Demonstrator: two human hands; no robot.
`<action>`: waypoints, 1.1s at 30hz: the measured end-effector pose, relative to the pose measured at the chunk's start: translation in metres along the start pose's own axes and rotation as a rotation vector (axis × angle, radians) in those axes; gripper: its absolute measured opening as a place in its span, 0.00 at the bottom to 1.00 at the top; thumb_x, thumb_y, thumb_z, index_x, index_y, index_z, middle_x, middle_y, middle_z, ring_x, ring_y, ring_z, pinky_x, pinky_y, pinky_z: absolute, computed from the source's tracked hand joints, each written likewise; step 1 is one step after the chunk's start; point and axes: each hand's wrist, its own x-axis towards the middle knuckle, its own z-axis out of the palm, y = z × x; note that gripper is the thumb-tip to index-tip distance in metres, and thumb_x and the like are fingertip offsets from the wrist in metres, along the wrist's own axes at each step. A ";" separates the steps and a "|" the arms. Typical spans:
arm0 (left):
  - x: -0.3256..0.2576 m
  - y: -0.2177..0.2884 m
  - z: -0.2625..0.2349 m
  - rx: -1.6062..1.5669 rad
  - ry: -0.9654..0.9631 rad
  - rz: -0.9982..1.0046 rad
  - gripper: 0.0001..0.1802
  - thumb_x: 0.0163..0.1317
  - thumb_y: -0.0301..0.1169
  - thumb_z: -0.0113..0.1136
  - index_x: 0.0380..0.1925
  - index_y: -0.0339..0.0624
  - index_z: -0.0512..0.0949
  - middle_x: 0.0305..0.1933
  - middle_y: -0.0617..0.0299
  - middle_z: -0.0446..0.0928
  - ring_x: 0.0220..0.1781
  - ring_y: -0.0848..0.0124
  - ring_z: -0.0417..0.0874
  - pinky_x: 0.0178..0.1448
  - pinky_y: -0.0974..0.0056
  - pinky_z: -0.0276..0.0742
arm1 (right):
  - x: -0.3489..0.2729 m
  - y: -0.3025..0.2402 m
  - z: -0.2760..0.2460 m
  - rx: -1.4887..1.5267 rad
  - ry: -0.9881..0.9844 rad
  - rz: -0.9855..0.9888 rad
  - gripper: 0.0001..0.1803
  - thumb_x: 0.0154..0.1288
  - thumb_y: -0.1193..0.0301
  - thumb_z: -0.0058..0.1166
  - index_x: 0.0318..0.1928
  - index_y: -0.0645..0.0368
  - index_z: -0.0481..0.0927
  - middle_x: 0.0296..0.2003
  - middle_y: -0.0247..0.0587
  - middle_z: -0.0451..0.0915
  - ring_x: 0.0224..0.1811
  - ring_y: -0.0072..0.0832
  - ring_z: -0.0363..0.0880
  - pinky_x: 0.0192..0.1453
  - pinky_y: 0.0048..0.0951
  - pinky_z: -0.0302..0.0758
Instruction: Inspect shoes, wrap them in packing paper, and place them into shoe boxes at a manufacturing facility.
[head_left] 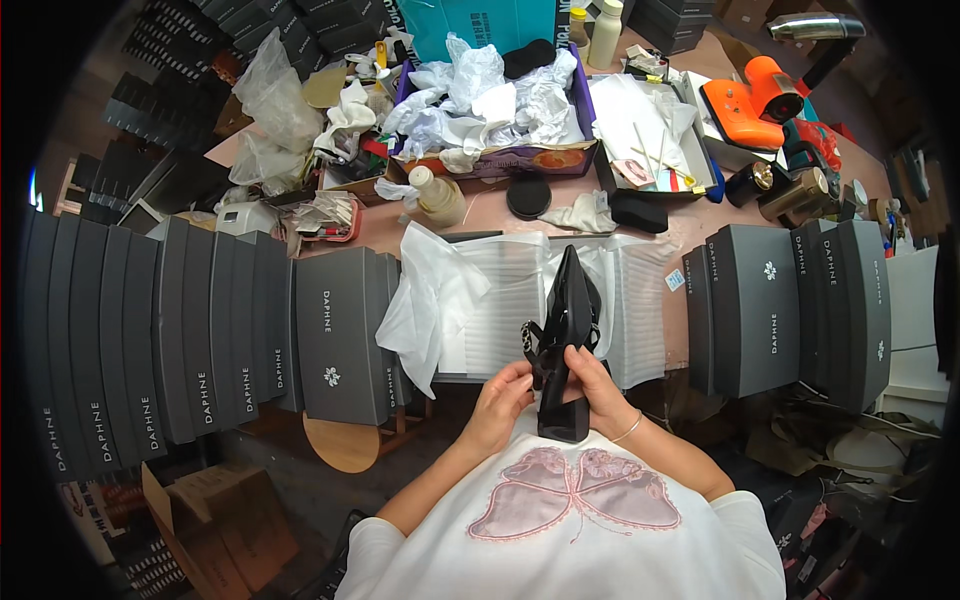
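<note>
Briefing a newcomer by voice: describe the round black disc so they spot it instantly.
Find the purple box heaped with crumpled white paper. In front, right of the pale bottle, lies the black disc. Its round outline sets it apart from the oblong black item.

Our right hand (604,396) partly hidden behind the black shoe (568,318), turquoise container (438,36) cut off at twelve o'clock, our white shirt (590,566) cut off at six.
</note>
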 end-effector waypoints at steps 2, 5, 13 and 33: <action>0.007 -0.009 0.005 -0.008 0.095 -0.006 0.19 0.71 0.38 0.48 0.56 0.40 0.68 0.46 0.63 0.74 0.49 0.77 0.74 0.53 0.71 0.71 | 0.001 0.003 -0.001 -0.010 -0.028 -0.031 0.23 0.69 0.52 0.50 0.53 0.57 0.71 0.45 0.37 0.79 0.44 0.25 0.79 0.48 0.27 0.79; 0.019 -0.025 -0.003 0.109 0.080 0.027 0.18 0.74 0.41 0.41 0.55 0.40 0.68 0.48 0.63 0.74 0.48 0.77 0.76 0.51 0.69 0.73 | 0.016 0.010 -0.012 -0.497 -0.042 -0.323 0.27 0.71 0.50 0.47 0.54 0.62 0.71 0.45 0.40 0.80 0.42 0.29 0.80 0.47 0.28 0.78; 0.026 -0.014 0.008 0.325 0.130 0.198 0.26 0.74 0.47 0.39 0.61 0.39 0.61 0.37 0.62 0.76 0.36 0.77 0.78 0.43 0.72 0.76 | -0.018 -0.039 0.006 -1.389 0.127 -0.576 0.25 0.62 0.54 0.59 0.41 0.68 0.78 0.37 0.51 0.79 0.39 0.44 0.79 0.44 0.37 0.75; 0.023 -0.017 0.005 0.093 0.030 0.221 0.25 0.71 0.45 0.47 0.61 0.42 0.61 0.38 0.60 0.77 0.39 0.74 0.80 0.46 0.67 0.79 | -0.027 -0.038 0.010 -1.321 0.276 -0.747 0.08 0.62 0.77 0.53 0.27 0.66 0.72 0.22 0.47 0.71 0.23 0.38 0.71 0.29 0.34 0.67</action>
